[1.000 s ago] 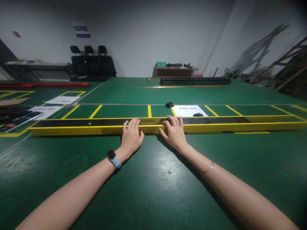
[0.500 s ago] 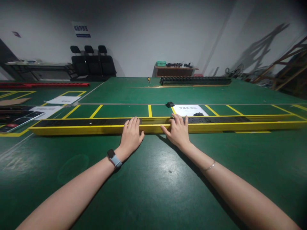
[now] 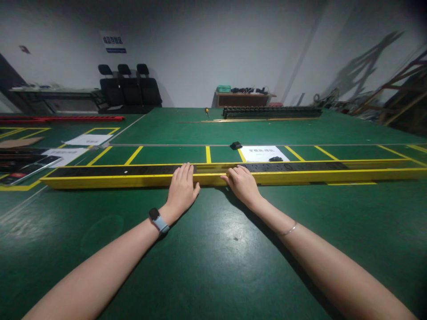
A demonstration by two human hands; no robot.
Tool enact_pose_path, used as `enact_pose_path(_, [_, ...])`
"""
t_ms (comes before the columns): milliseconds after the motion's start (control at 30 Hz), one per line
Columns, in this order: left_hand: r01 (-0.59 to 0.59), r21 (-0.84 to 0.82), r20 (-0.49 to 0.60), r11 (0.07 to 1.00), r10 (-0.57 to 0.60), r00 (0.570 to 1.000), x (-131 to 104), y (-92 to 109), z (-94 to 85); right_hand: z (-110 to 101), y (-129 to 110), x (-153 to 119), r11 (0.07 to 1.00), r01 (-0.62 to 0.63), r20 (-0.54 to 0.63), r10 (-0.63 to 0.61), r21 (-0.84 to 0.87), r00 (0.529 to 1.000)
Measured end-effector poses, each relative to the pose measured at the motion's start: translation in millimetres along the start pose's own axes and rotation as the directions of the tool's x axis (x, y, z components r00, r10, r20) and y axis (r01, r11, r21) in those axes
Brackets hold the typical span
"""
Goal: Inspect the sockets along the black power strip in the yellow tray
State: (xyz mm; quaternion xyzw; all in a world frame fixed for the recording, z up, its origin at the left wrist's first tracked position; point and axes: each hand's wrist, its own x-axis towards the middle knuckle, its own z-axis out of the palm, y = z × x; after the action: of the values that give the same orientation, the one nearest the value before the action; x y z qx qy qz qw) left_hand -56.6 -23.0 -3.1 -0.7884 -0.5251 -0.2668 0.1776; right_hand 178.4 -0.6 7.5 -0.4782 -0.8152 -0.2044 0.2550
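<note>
From here I have the yellow rail [image 3: 211, 179] crosswise on the table [image 3: 213, 258]: my left grip [image 3: 180, 189] lies flat and outstretched over its near edge, and my right grip [image 3: 243, 184] curls narrow on that edge, whether holding anything I cannot tell

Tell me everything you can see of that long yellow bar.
The long, straight, yellow open-topped bar, apparently painted metal, lies level across the smooth green table. Flat black inserts with faint round markings fill much of its channel, parted by a bare yellow gap near the middle; a white dot shows on the left one. The left grip, a bare hand, lies over its front edge left of the gap; the right grip, curled, rests at the gap's right end.
</note>
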Motion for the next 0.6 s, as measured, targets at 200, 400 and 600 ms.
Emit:
enact_pose_path(200, [-0.046,-0.005,0.033,0.999,0.046,0.998,-2,-2,-2.2,-1,8,-4,1.0,0.007,-0.024,-0.006,0.01,1.0])
enact_pose_path(400, [-0.09,-0.018,0.041,0.996,0.091,0.995,-1,1,-5.3,-10,77,-28,0.993,0.109,-0.026,-0.108,0.053,0.994])
enact_pose_path(600, [-0.097,-0.034,0.055,0.995,0.099,0.994,0,5,-7.2,-16,121,-39,0.994,0.007,-0.032,-0.004,0.105,0.999])
